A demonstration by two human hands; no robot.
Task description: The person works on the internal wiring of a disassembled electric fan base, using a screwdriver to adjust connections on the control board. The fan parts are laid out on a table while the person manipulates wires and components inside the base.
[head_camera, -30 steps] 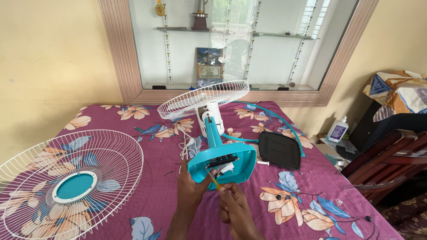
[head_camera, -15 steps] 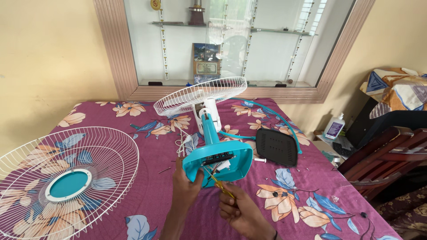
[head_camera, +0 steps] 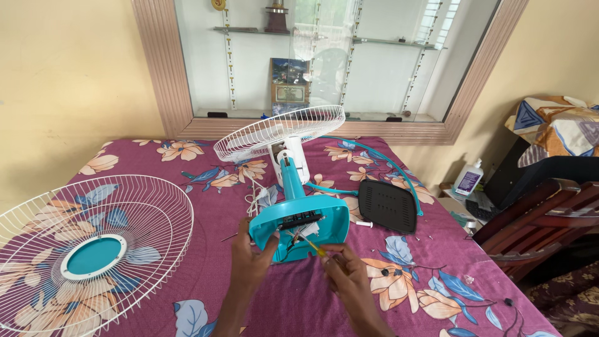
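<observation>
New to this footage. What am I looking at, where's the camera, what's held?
The single view comes from a camera worn on a person's head, looking down at their own two bare hands. They work at a table under a purple flowered cloth. The left hand grips the edge of a teal fan base, which lies opened up. The right hand holds a yellow-handled screwdriver, its tip inside the base. Beside them lie a white front grille, a black cover and a few small loose parts, maybe screws. The rear grille is attached to the fan.
</observation>
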